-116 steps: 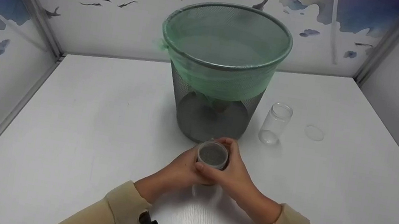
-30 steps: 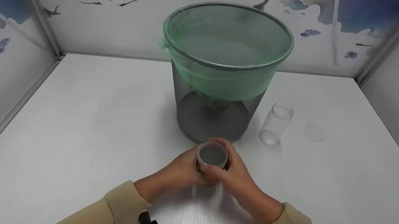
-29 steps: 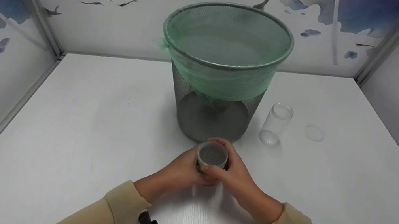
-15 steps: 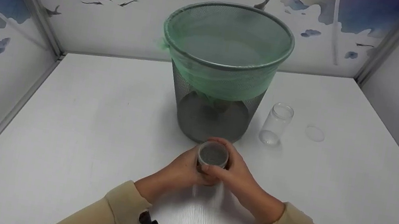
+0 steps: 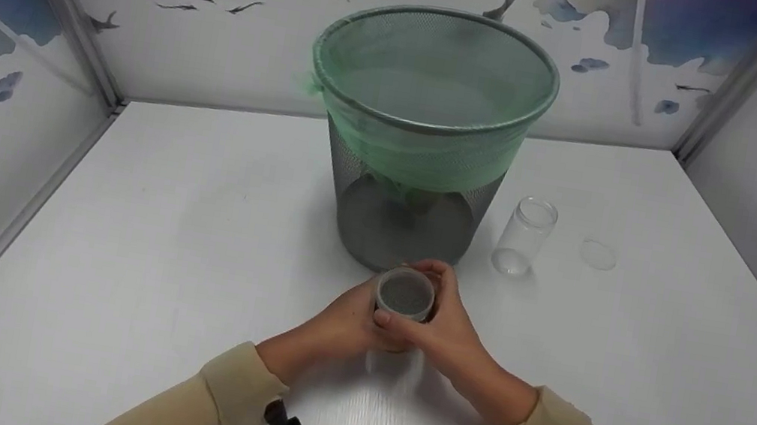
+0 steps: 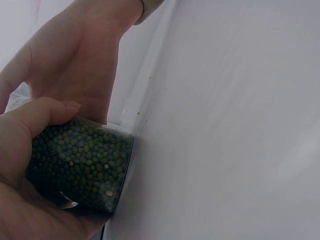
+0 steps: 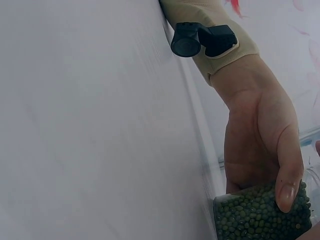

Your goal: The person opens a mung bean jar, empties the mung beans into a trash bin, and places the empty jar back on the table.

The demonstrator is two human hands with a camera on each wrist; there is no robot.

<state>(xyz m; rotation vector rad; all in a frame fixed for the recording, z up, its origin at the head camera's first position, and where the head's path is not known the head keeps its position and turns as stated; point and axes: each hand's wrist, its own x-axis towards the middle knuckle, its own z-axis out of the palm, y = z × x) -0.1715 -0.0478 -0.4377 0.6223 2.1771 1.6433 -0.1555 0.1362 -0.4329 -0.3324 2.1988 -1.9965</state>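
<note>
In front of the wire bin (image 5: 430,129), the left hand (image 5: 348,320) is gripping the bean jar (image 5: 405,294) and the right hand (image 5: 448,331) is clasping its top, apparently for a twist calling for firm bracing.

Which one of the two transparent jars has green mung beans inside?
The jar held between the left hand and right hand: green mung beans show through its wall. The other jar, standing right of the mesh wastebasket, shows none.

The beans (image 6: 92,157) are green, the sleeves (image 5: 201,397) plain beige.
</note>
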